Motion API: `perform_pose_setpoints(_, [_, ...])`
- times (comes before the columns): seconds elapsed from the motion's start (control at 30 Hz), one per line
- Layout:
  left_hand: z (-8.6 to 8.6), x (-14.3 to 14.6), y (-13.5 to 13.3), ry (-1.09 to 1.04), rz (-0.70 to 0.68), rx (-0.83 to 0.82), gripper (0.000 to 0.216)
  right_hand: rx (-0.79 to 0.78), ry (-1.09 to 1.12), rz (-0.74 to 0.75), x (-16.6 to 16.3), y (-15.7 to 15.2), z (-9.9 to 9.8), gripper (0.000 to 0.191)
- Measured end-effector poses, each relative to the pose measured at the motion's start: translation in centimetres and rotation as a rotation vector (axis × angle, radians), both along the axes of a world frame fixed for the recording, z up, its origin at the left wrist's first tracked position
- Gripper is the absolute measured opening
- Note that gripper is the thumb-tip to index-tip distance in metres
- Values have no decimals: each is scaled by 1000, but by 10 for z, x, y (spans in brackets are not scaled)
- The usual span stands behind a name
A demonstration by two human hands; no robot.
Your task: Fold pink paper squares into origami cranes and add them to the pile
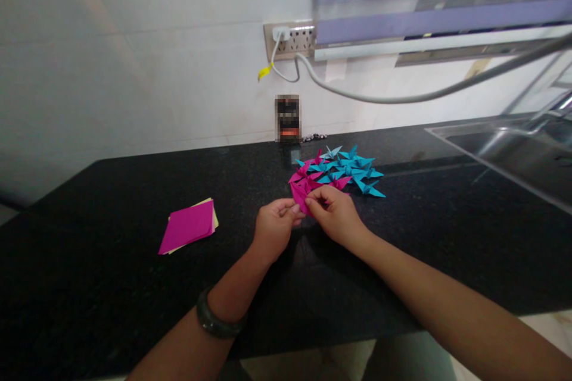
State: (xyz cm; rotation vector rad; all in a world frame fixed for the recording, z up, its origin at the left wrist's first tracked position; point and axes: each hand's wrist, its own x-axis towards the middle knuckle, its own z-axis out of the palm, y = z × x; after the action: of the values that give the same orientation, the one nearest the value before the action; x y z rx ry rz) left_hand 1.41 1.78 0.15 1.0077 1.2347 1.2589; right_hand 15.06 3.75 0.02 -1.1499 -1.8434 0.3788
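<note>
Head view: a pink folded paper is held at the centre of the frame, just below a cluster of pink and blue folded paper figures. Its lower left edge is pinched by the left hand; its right side is gripped between thumb and fingers of the right hand. The piece is judged very light, crisp at the creases and easily crushed or torn. Grip is best taken lightly at layered, folded edges; thin points should be spared.
</note>
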Motion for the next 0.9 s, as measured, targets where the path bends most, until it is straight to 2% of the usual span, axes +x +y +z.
perform_pose_setpoints(0.2, [-3,-1,0,94,21,13,13,192,-141,47,-1,-3,0,16])
perform_pose_setpoints(0.47, [-8,-1,-1,87,-42,81,15,260,-241,37,-2,-6,3,20])
perform_pose_setpoints(0.7, [-12,-7,4,362,-28,248,15,301,-266,71,-2,-4,-1,15])
perform_pose_setpoints(0.9, [-10,-11,2,607,-45,347,18,269,-200,76,-1,-3,-1,13])
